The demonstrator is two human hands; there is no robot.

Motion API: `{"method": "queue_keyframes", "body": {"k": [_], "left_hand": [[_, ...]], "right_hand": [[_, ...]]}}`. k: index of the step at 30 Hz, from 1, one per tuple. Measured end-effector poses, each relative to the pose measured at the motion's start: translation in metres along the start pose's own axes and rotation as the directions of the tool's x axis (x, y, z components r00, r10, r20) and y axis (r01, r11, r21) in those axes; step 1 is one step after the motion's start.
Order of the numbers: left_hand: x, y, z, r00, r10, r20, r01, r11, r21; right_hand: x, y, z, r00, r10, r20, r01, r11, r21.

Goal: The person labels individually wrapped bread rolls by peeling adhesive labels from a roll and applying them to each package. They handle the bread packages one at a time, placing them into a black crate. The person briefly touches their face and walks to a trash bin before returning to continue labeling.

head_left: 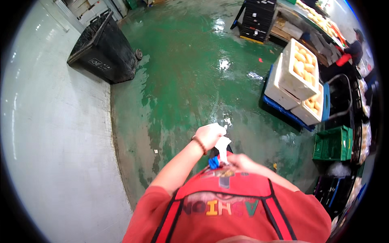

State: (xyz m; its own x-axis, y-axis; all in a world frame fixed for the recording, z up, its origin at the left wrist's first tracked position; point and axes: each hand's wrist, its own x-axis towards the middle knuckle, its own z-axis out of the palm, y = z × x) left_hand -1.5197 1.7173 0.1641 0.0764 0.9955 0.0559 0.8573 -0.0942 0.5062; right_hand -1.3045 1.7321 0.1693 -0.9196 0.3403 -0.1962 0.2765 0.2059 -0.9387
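Note:
My left hand (210,135), with a brown beaded bracelet at the wrist, reaches out in front of my body, its fingers curled. Just below its fingertips is a crumpled thin white sheet (223,145), which narrows down towards my right hand (241,162). That hand is blurred and close to the red apron (225,186) at my waist. Whether either hand grips the sheet cannot be made out. A small blue object (214,163) lies against the apron's upper edge, left of the sheet's lower end. The apron is worn over a red shirt with coloured letters.
A black wheeled bin (103,51) stands by the pale wall. On the wet green floor (182,66), a blue trolley (285,114) carries white foam boxes (293,83) of yellow produce. A green crate (332,144), stacked black crates (258,19) and a person (354,50) at a bench are to the right.

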Motion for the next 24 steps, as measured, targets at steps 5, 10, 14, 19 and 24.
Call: {"method": "queue_keyframes", "body": {"k": [5, 10, 14, 19, 24], "left_hand": [[0.145, -0.127, -0.079, 0.860, -0.072, 0.506, 0.265, 0.910, -0.320], [0.222, -0.305, -0.234, 0.991, -0.096, 0.090, 0.120, 0.366, -0.923], [0.272, -0.489, -0.303, 0.740, -0.642, -0.200, -0.204, 0.070, -0.976], [0.434, -0.673, -0.446, 0.708, -0.665, -0.237, 0.270, 0.566, -0.779], [0.630, -0.835, -0.537, 0.894, -0.409, -0.182, 0.343, 0.888, -0.308]], "right_hand": [[0.263, -0.046, -0.177, 0.980, -0.196, -0.025, 0.170, 0.901, -0.400], [0.583, -0.036, -0.221, 0.965, -0.134, 0.224, 0.095, 0.980, 0.176], [0.783, -0.098, -0.226, 0.841, -0.249, 0.481, 0.128, 0.954, 0.270], [1.013, -0.138, -0.314, 0.874, -0.110, 0.473, 0.146, 0.988, -0.040], [1.186, -0.193, -0.460, 0.954, 0.087, 0.287, 0.104, 0.802, -0.588]]}}
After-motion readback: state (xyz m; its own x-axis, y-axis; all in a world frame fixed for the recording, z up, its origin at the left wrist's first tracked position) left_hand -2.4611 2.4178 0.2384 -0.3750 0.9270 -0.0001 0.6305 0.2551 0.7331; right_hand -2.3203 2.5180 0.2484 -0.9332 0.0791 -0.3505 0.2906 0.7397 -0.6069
